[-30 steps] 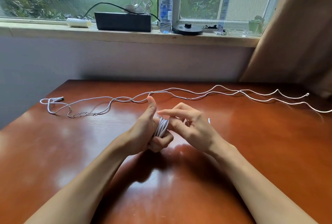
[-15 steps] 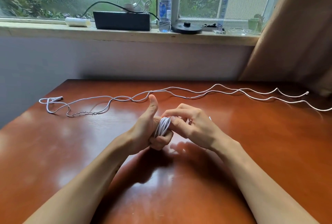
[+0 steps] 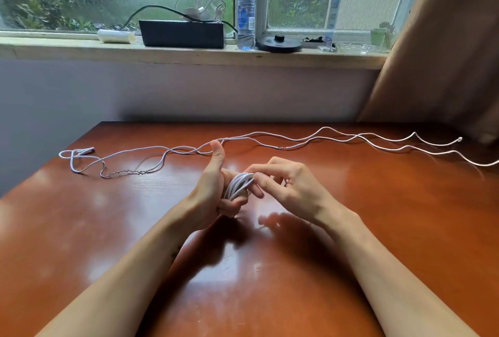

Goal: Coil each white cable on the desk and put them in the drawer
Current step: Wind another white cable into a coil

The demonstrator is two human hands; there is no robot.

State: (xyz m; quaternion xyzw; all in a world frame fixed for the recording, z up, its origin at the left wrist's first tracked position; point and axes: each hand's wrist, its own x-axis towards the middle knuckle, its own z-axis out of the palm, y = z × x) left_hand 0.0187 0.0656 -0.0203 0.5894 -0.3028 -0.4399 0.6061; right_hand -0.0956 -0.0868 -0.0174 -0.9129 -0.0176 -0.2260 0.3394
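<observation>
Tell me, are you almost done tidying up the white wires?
Not yet. One white cable is nearly coiled: the left hand holds its loops while the right hand pinches the wrap. Loose white cables lie uncoiled across the desk. No drawer shows, so nothing looks put away.

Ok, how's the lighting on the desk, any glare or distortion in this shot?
Head view: window daylight throws pale glare patches on the desk; the forearms cast dark shadows below the left hand and right hand; the wide lens bows the windowsill.
</observation>
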